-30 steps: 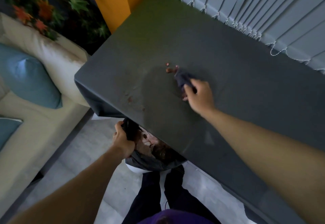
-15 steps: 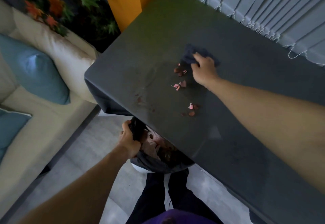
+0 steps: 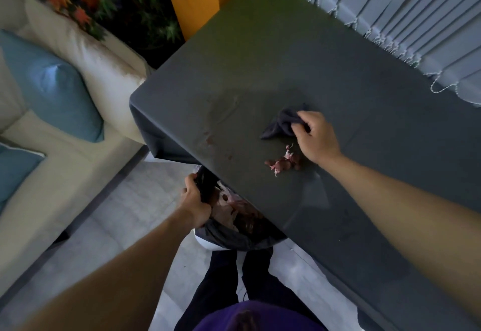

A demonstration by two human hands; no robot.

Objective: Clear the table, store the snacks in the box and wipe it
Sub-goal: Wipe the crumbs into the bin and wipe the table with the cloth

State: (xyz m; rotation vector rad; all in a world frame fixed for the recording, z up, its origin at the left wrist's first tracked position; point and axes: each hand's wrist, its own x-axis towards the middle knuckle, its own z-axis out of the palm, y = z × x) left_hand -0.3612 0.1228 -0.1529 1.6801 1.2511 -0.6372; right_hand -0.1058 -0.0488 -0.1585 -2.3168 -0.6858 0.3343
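1. The right hand point(image 3: 316, 138) is on the dark worktop point(image 3: 260, 52). Its fingers point(image 3: 304, 118) are curled and pinch a crumpled dark cloth point(image 3: 281, 125), which bunches out to the left of the fingertips.
2. A small heap of pinkish-brown scraps point(image 3: 283, 163) lies on the worktop just beside the heel of that hand, on the near side, apart from the cloth.
3. The left hand point(image 3: 196, 202) is below the worktop's edge, closed tight round the rim of a black bin bag point(image 3: 229, 234) with waste inside.
4. Reddish-brown stains point(image 3: 209, 139) mark the worktop left of the cloth.
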